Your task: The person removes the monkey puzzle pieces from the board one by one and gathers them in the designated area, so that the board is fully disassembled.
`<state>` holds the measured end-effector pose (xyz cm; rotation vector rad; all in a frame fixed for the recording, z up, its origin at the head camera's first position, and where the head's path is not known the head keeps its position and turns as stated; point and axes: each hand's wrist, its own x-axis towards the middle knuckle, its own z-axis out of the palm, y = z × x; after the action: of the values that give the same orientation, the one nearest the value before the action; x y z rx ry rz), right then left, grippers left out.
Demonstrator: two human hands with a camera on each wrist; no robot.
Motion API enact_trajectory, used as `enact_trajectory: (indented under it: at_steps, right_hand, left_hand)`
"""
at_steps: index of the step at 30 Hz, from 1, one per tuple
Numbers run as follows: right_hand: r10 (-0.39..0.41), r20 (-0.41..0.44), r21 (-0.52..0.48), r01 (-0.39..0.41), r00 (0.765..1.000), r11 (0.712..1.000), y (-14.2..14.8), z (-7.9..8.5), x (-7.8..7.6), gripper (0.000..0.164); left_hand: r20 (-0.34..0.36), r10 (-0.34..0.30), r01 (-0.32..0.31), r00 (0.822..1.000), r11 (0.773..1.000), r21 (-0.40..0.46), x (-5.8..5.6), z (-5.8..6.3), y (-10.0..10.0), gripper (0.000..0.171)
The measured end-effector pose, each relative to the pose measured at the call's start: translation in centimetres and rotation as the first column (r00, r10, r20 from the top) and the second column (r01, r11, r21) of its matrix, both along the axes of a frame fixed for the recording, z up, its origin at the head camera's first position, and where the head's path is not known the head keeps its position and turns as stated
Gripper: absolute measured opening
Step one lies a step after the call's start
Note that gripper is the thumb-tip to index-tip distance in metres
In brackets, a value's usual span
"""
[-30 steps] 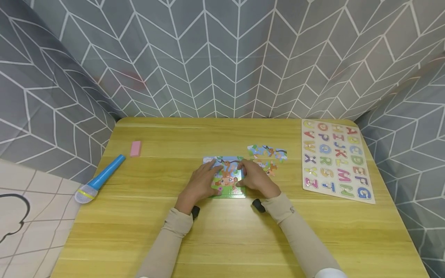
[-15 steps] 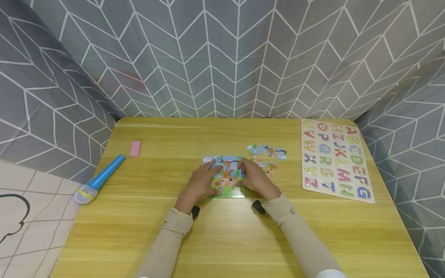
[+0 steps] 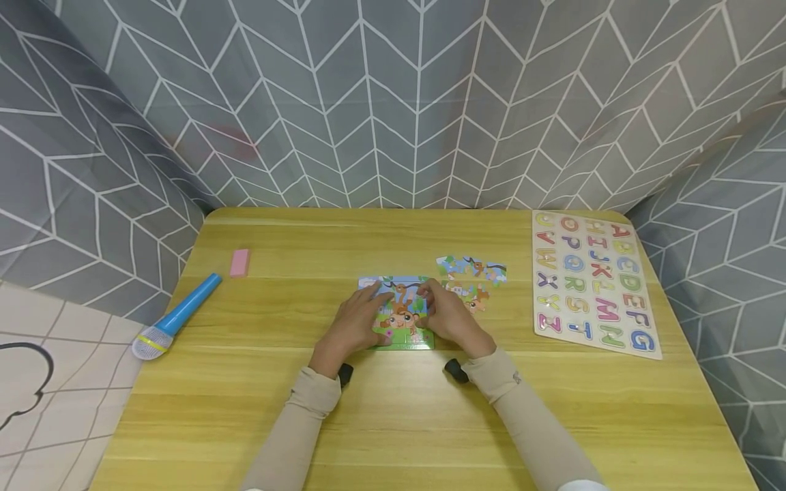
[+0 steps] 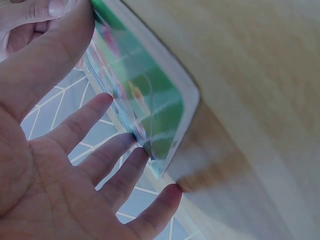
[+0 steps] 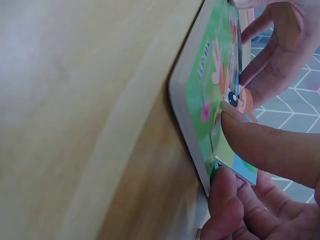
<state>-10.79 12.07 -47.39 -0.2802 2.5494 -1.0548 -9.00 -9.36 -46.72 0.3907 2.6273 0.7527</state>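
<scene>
Puzzle board [image 3: 408, 346], centre of the head view. Left hand [image 3: 353, 320]: fingers spread wide, at the board's left side. Right hand [image 3: 451, 315]: pinching a tilted puzzle piece [image 5: 231, 159] at the right edge; best levelled gently, board steadied from the left.

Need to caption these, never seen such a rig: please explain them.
No machine here, only a person's left hand and right hand, filmed from the head in the wide view and from each wrist in close views. The left touches a flat, rectangular monkey-picture puzzle board; the right pinches a blue-green puzzle piece near the board's right side. On the yellow wood-grain table also lie colourful loose puzzle pieces, a white rectangular alphabet board, a pink rectangular block and a blue microphone.
</scene>
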Motion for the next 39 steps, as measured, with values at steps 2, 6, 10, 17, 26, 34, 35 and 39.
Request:
enact_trajectory:
  at_steps: [2,6,10,17,26,34,35,39]
  right_hand:
    - [0.003,0.006,-0.005,-0.003,1.000,1.000,-0.05,0.01,0.02,0.049]
    - [0.010,0.020,-0.022,-0.010,1.000,1.000,-0.05,-0.03,0.09,0.041]
    - [0.016,0.022,-0.028,-0.015,1.000,1.000,-0.05,-0.23,0.29,0.032]
    - [0.040,-0.001,-0.042,-0.040,0.999,0.998,0.08,-0.35,0.46,0.024]
    - [0.077,-0.041,-0.058,-0.080,0.996,0.995,0.39,-0.45,0.60,0.014]
    - [0.084,-0.082,-0.071,-0.090,0.993,0.993,0.31,-0.66,0.75,0.010]
    - [0.083,-0.087,-0.072,-0.090,0.993,0.993,0.30,-0.68,0.77,0.010]
    - [0.077,-0.102,-0.075,-0.084,0.992,0.994,0.34,-0.80,0.86,0.009]
  left_hand:
    - [-0.003,0.000,0.000,1.000,1.000,0.000,-0.02,-0.04,0.01,0.089]
    - [-0.005,-0.001,0.001,1.000,1.000,0.000,-0.04,-0.06,0.00,0.089]
    - [-0.006,-0.007,0.007,1.000,1.000,-0.005,0.02,-0.03,-0.04,0.089]
    - [-0.003,-0.009,0.009,1.000,1.000,-0.008,0.05,-0.21,-0.09,0.089]
    - [-0.012,-0.011,0.011,1.000,1.000,-0.005,0.03,-0.07,-0.08,0.090]
    - [-0.010,-0.010,0.010,1.000,1.000,0.000,0.06,-0.05,-0.13,0.091]
    - [-0.008,-0.010,0.010,1.000,1.000,-0.003,0.06,-0.04,-0.14,0.091]
    - [-0.020,-0.014,0.014,1.000,1.000,-0.006,0.08,0.00,-0.05,0.090]
